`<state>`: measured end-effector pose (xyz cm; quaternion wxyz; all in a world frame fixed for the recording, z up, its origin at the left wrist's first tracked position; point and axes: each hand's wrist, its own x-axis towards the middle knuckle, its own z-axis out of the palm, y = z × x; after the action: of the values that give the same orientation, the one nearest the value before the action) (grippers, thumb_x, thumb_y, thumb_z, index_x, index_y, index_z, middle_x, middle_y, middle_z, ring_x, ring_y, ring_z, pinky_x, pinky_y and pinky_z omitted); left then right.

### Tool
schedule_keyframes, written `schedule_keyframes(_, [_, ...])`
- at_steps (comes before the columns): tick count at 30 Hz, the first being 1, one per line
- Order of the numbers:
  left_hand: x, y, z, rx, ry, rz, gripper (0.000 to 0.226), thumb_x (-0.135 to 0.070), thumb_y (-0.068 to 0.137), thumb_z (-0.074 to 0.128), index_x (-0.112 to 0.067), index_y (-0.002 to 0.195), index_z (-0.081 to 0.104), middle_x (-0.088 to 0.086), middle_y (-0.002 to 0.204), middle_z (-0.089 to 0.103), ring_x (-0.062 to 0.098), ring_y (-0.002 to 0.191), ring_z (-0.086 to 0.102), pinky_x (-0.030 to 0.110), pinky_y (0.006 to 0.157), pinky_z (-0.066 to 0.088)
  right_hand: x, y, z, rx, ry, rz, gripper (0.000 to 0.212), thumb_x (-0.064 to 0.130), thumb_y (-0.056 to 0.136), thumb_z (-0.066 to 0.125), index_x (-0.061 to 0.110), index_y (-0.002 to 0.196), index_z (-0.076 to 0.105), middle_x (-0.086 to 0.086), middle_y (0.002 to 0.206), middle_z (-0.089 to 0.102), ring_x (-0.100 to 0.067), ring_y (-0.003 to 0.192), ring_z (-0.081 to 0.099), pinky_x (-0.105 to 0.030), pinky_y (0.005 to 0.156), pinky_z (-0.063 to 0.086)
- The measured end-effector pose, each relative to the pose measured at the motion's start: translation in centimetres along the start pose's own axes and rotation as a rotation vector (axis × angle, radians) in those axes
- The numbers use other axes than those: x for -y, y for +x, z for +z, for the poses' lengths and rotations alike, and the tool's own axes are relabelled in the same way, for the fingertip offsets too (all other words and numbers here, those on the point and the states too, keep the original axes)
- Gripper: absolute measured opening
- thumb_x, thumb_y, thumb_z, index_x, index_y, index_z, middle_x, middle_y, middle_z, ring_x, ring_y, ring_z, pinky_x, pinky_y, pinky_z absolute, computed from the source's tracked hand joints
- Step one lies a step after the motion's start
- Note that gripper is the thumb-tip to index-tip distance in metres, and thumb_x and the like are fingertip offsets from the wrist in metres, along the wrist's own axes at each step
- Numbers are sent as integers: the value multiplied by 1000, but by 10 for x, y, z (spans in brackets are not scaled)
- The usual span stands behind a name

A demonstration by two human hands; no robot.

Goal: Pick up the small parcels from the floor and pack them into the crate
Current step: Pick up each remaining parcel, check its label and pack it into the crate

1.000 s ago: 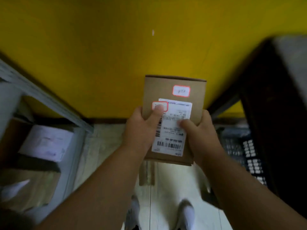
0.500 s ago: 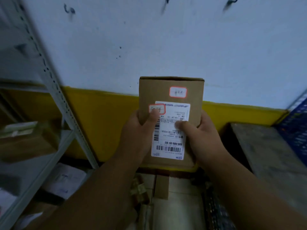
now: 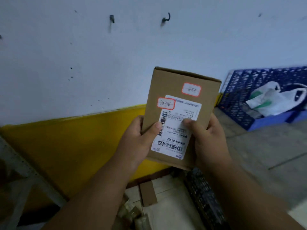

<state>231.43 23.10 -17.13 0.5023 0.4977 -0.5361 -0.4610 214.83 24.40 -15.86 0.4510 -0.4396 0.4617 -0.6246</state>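
I hold a small brown cardboard parcel (image 3: 186, 83) upright in front of me, with a white shipping label and two red-bordered stickers on its face. My left hand (image 3: 137, 140) grips its left edge, thumb on the label. My right hand (image 3: 207, 140) grips the right edge, thumb also on the label. A blue lattice crate (image 3: 240, 97) stands on a grey surface at the right, holding a white plastic bag (image 3: 272, 100).
A white wall with a yellow lower band (image 3: 74, 143) is straight ahead. A grey metal shelf post (image 3: 20, 173) rises at the lower left. A dark lattice crate (image 3: 202, 200) and cardboard scraps (image 3: 147, 193) lie on the floor below the parcel.
My view has swung up and to the right, from the floor to the wall, bringing the blue crate into sight. The parcel stays in both hands, now tilted slightly.
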Motion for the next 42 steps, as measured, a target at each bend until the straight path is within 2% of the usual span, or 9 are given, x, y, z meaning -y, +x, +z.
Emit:
schedule_keyframes(3, [6, -5, 17, 133, -11, -2, 16, -35, 93, 64, -35, 108, 62, -12, 98, 76, 7, 87, 74, 35, 76, 59, 5, -22, -16, -122, -40, -16, 34, 14, 84, 70, 12, 116, 58, -6, 106, 76, -26, 95, 75, -51, 82, 60])
schedule_keyframes(10, [0, -45, 101, 499, -23, -47, 30, -37, 88, 69, -30, 117, 63, -5, 101, 77, 15, 89, 75, 45, 80, 61, 31, -94, -103, -336, -113, 49, 32, 15, 93, 64, 22, 123, 55, -4, 106, 76, -21, 89, 76, -42, 73, 63])
schedule_keyframes(15, [-6, -80, 173, 682, -63, -78, 45, -51, 65, 74, -33, 106, 65, -5, 98, 78, 18, 88, 75, 48, 84, 58, 32, -155, -177, -433, -218, 98, 34, 18, 92, 66, 24, 123, 55, -1, 109, 75, -21, 93, 76, -44, 78, 62])
schedule_keyframes(20, [2, -143, 279, 859, -42, -102, 33, -41, 82, 76, -27, 110, 66, 1, 97, 78, 22, 88, 76, 52, 84, 58, 30, -227, -264, -660, -172, 152, 37, 19, 91, 67, 20, 126, 54, -3, 111, 74, -22, 94, 75, -48, 80, 62])
schedule_keyframes(26, [0, -250, 415, 1125, -53, -104, 20, -33, 89, 71, -28, 108, 65, 0, 97, 78, 20, 88, 76, 46, 80, 60, 63, -326, -386, -902, -213, 163, 40, 47, 84, 68, 22, 115, 63, -1, 103, 76, -21, 90, 76, -48, 80, 62])
schedule_keyframes(30, [-3, -313, 496, 1297, -56, -100, 37, -31, 85, 75, -20, 118, 63, 5, 103, 76, 25, 92, 75, 50, 82, 59, 78, -390, -452, -1041, -200, 151, 36, 43, 84, 68, 20, 112, 64, -2, 101, 77, -22, 89, 76, -48, 80, 62])
schedule_keyframes(36, [-10, -375, 595, 1422, -122, -247, 63, -32, 66, 81, -9, 120, 58, 13, 107, 74, 32, 94, 74, 47, 79, 60, 80, -460, -523, -1139, -282, 265, 41, 43, 82, 72, 19, 113, 62, -1, 102, 77, -21, 89, 76, -49, 78, 62])
schedule_keyframes(39, [-12, -399, 647, 1507, -127, -291, 52, -30, 63, 80, -14, 109, 61, 10, 101, 76, 31, 89, 75, 47, 75, 60, 75, -475, -556, -1258, -268, 291, 45, 47, 80, 73, 22, 114, 59, 0, 103, 76, -21, 89, 76, -48, 78, 62])
schedule_keyframes(42, [-12, -429, 702, 1512, -194, -366, 35, -29, 76, 77, -18, 104, 61, 5, 95, 77, 26, 84, 76, 43, 69, 60, 78, -493, -590, -1408, -208, 358, 52, 51, 73, 75, 24, 112, 56, 0, 103, 74, -20, 87, 76, -44, 74, 63])
